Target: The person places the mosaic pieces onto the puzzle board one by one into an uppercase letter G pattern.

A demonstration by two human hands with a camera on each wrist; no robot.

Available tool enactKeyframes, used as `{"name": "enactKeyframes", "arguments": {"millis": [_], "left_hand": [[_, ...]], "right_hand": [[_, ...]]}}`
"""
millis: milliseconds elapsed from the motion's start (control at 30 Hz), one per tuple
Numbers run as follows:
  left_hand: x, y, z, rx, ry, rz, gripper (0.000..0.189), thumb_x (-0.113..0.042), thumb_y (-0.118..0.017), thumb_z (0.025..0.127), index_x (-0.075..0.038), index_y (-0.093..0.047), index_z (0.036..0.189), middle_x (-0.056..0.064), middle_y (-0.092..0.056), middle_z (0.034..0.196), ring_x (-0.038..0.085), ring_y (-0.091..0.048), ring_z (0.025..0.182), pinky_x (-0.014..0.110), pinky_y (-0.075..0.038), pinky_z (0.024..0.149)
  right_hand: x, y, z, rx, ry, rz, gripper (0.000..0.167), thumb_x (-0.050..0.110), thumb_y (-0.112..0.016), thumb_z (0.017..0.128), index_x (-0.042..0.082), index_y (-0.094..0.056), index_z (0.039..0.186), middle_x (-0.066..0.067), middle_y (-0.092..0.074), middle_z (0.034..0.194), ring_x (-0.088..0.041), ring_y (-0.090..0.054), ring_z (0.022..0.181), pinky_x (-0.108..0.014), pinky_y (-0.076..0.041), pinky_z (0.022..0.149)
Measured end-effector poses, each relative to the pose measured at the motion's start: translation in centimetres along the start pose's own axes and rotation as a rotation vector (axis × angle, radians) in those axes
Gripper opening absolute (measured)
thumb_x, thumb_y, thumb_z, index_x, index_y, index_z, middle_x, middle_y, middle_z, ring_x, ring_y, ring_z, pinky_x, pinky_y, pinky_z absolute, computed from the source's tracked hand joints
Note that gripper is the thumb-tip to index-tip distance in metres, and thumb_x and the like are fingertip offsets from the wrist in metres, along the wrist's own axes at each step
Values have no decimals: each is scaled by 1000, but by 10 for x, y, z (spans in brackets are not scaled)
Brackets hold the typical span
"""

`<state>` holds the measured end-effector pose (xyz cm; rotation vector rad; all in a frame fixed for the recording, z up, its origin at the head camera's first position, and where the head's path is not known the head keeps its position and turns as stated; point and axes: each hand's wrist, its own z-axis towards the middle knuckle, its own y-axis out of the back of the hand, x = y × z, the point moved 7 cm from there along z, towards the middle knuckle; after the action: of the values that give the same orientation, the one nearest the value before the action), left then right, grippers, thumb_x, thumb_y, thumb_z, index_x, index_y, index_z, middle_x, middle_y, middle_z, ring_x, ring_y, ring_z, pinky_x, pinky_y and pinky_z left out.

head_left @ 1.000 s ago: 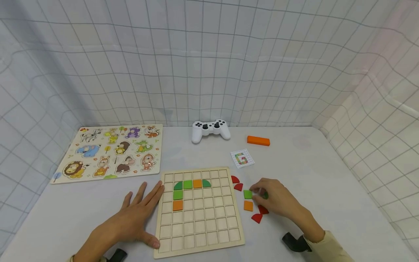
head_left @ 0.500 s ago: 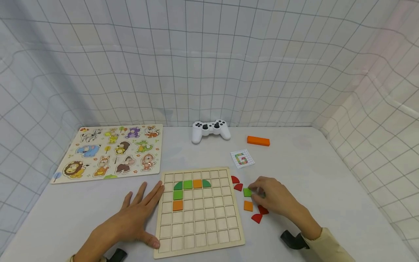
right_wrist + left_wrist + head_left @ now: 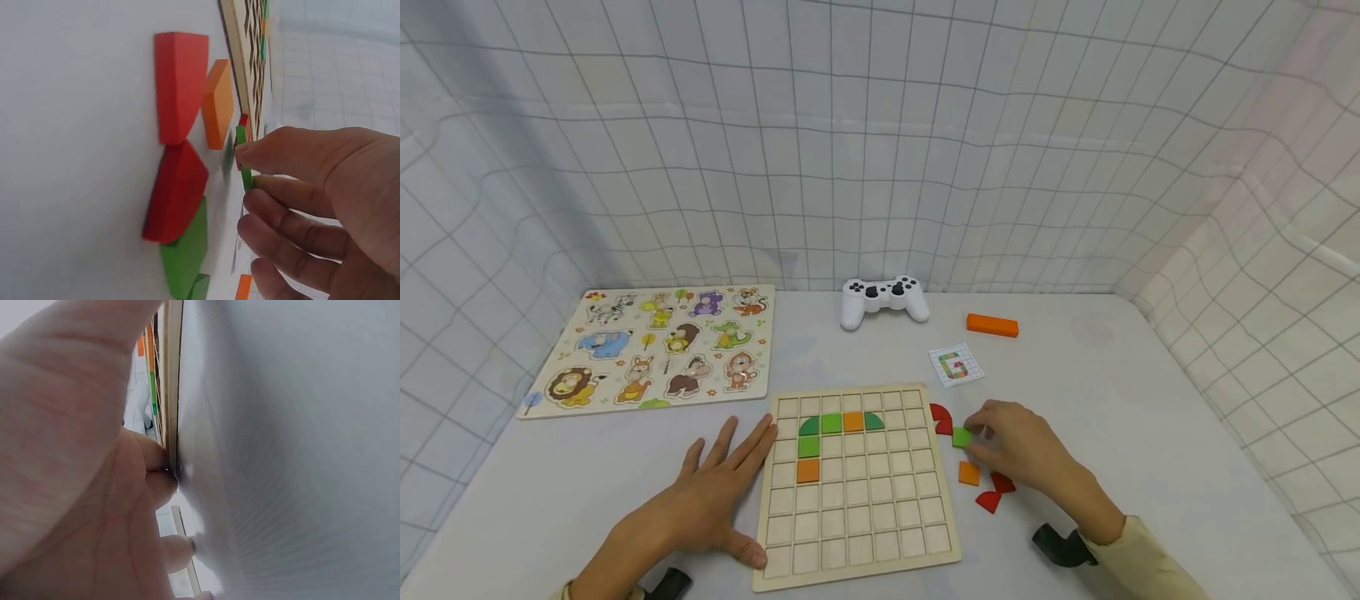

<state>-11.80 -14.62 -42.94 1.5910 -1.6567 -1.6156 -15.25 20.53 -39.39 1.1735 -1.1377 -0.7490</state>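
Note:
My right hand [image 3: 1026,450] pinches a light green square tile [image 3: 961,437] between thumb and index finger. In the right wrist view, the green tile [image 3: 247,179] is held on edge above the table. My left hand [image 3: 700,504] lies spread at the left edge of the wooden grid board [image 3: 859,547], fingertips and thumb touching its rim. On the board, green and orange squares and two dark green quarter-rounds form a corner shape. Red quarter-round pieces [image 3: 941,413] and an orange square tile [image 3: 969,473] lie right of the board. Two more red pieces [image 3: 988,501] are below my right hand.
A small pattern card [image 3: 956,365] lies beyond the board. Farther back are a white game controller [image 3: 883,302] and an orange block [image 3: 992,325]. An animal puzzle board [image 3: 651,350] occupies the back left. White grid-patterned cloth walls surround the table.
My right hand has moved slightly left and up with the green tile, which now overlaps a red piece's edge in the head view. My left hand has stayed still.

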Motion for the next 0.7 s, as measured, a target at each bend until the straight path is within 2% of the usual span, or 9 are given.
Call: {"name": "enactKeyframes", "arguments": {"millis": [200,367,500,700], "left_hand": [[0,1,-1,-3,-8,-11,151,-74,-81,45,-11,-10,162,11,-1,170,54,8,150,80,2,108],[0,1,0,-3,-9,-5,152,-74,-80,44,-11,-9,162,11,-1,170,54,9,150,80,2,109],[0,2,0,-11,-14,1,152,-75,-80,44,-12,-9,162,11,-2,170,54,8,150,79,2,109],[0,1,0,-10,-20,-12,151,-74,-81,45,-11,-9,162,12,-3,170,54,8,150,79,3,109]], "right_hand": [[4,5,3,-21,-63,-47,24,22,-82,81,12,-78,102,4,-69,92,-10,-58,78,-22,-50,62],[12,8,5,-28,-58,-42,23,22,-81,80,14,-78,101,7,-68,89,-10,-59,80,-24,-49,61],[31,5,8,-1,9,-13,21,25,-81,81,16,-78,101,11,-66,87,-8,-58,81,-24,-49,64],[76,-2,13,32,190,14,22,28,-78,85,17,-78,104,8,-68,93,-7,-61,81,-22,-49,66]]}}
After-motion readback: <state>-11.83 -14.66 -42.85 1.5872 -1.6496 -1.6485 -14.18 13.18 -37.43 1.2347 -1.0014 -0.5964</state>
